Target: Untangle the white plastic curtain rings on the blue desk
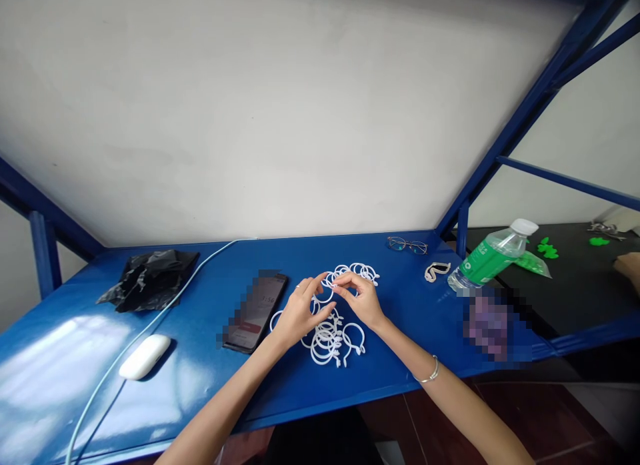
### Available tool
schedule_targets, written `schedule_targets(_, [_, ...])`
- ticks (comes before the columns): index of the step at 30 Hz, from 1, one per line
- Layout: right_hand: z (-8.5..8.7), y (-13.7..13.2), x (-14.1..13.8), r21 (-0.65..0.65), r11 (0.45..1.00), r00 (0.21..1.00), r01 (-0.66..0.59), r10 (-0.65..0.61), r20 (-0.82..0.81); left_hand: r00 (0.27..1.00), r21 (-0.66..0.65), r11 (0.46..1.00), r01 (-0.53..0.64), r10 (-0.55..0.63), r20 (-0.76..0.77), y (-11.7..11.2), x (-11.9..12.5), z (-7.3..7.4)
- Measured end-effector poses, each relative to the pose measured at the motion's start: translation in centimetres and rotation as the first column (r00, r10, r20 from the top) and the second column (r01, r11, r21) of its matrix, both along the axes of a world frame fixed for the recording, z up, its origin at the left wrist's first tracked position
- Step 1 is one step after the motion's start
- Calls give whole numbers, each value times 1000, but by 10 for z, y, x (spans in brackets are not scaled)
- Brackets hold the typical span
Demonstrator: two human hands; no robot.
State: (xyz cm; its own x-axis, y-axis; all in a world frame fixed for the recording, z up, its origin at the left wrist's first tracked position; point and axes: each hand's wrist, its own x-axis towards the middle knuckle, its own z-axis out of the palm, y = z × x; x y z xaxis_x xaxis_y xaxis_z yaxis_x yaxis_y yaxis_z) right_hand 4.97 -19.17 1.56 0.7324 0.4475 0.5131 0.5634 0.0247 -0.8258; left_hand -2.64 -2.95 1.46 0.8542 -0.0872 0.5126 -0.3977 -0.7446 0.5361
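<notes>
- The right hand (363,301) is pinching a white ring (326,301) by its edge, seemingly for fine control.
- The left hand (299,311) is holding thumb and fingers spread beside it, perhaps leaving room.
- Loose rings (326,345) are lying nearby on the tabletop (200,398), probably for easy reach.

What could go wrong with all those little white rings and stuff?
The loose white rings overlap, so some might tangle or get knocked away. The left hand is close to the phone, so a sideways move might bump it. The bottle is near the right end of the blue table; a knock could tip it, though its cap looks on.
</notes>
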Motion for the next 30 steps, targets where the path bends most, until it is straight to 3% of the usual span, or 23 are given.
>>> schedule_targets(6, [4, -1, -1, -39, 999, 999, -27, 29, 37, 1000, -2, 1000, 11, -11, -3, 3, 3, -6])
schedule_targets(20, [9, -3, -2, -64, 997, 991, -41, 49, 126, 998, 92, 996, -22, 16, 67, 3, 1, -5])
schedule_targets(24, [10, -2, -3, -91, 995, 992, -43, 53, 114, 999, 53, 998, -32, 30, 39, 2, 1, -6])
schedule_targets(27, [10, -2, -2, -101, 995, 997, 8, 0, 83, 997, 25, 997, -77, 78, -15, 1, 2, -8])
schedule_targets(30, [7, -5, 6, -113, 982, 986, 154, -146, 78, 990, 47, 990, -132, 134, -42, 1, 3, -10])
